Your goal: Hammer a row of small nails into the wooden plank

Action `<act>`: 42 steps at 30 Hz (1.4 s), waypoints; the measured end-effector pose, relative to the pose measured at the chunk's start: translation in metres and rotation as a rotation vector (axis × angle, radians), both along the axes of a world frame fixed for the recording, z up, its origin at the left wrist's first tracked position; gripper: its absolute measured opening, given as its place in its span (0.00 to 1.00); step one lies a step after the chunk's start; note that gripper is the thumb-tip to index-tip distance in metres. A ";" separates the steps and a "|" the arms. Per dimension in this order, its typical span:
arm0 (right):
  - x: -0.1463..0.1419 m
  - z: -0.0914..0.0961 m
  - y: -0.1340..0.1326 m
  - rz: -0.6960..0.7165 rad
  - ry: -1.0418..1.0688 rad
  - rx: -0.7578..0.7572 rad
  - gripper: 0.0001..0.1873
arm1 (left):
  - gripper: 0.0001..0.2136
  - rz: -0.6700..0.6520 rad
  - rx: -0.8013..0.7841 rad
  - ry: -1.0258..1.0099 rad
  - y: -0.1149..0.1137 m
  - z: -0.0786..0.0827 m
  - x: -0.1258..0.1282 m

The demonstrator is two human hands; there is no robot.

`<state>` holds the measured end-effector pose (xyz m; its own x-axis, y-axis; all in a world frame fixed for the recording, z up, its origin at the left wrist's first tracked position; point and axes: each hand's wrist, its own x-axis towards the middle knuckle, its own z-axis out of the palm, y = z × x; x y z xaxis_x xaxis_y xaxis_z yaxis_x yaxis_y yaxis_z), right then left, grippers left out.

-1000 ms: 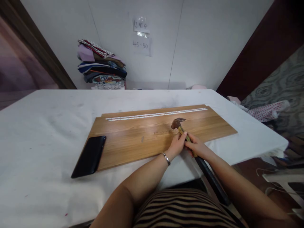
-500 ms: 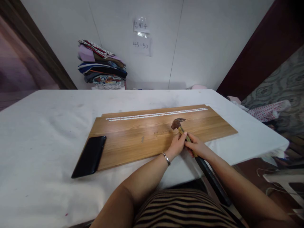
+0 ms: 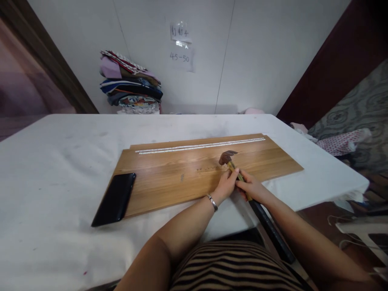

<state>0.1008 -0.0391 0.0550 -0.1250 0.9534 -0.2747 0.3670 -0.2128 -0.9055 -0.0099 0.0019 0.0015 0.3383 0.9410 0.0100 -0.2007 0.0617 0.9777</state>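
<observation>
A long wooden board (image 3: 169, 178) lies on the white table (image 3: 54, 161). A claw hammer (image 3: 228, 158) rests head-down on the board, its rusty head just beyond my hands. My right hand (image 3: 251, 186) is wrapped round the hammer's wooden handle. My left hand (image 3: 226, 185), with a bracelet at the wrist, is closed against the handle right beside it, fingertips pinched at the shaft. A row of small marks or nails runs along the board left of the hammer head, and one small nail (image 3: 182, 177) lies loose further left.
A black phone (image 3: 114, 199) lies across the board's near left corner. A pale strip (image 3: 200, 145) runs along the board's far edge. Folded fabrics (image 3: 130, 83) are stacked against the wall behind the table. More cloth (image 3: 339, 141) sits off the right table edge.
</observation>
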 end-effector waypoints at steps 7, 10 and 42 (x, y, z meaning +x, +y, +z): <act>0.000 0.005 0.005 0.024 0.016 -0.028 0.19 | 0.24 -0.047 -0.069 -0.036 0.001 -0.002 0.002; 0.000 0.001 0.003 0.007 0.003 -0.013 0.22 | 0.23 -0.030 -0.050 -0.021 0.001 -0.002 0.002; 0.001 0.003 0.000 0.005 0.014 -0.017 0.20 | 0.25 -0.029 -0.009 -0.034 -0.002 0.001 0.001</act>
